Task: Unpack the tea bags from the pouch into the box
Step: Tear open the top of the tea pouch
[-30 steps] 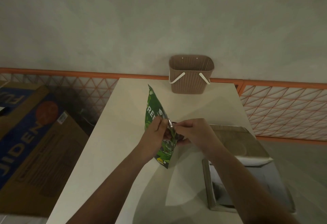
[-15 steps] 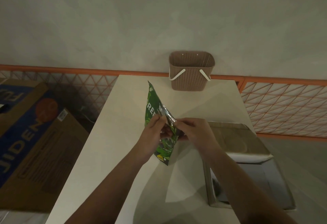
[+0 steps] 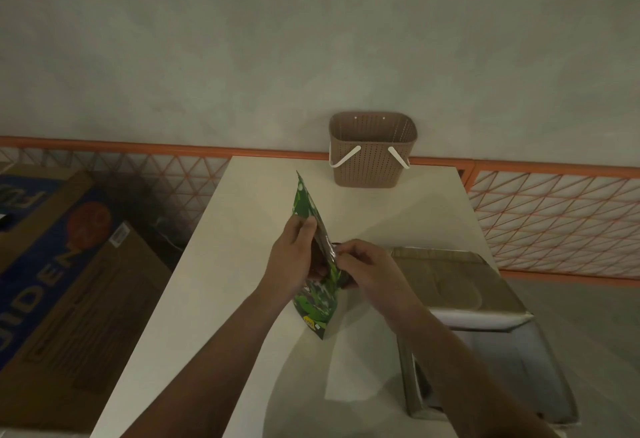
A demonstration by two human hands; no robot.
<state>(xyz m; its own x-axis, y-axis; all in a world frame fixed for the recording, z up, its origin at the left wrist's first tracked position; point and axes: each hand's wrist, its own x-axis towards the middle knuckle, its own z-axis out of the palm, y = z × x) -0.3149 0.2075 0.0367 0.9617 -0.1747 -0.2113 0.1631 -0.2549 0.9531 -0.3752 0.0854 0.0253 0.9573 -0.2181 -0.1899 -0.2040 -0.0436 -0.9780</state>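
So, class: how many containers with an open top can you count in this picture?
2. The brown basket stands at the table's far edge by the wall; the box, lid up, sits at the near right. The pouch is held, its mouth hidden.

A big grey wall fills the far side. Low on it runs an orange strip, and under that are white tiles with orange lines. A pale table reaches to the wall. A brown basket with white handles stands at its far end. On the left sits a cardboard carton — brown and blue. The light is dim.
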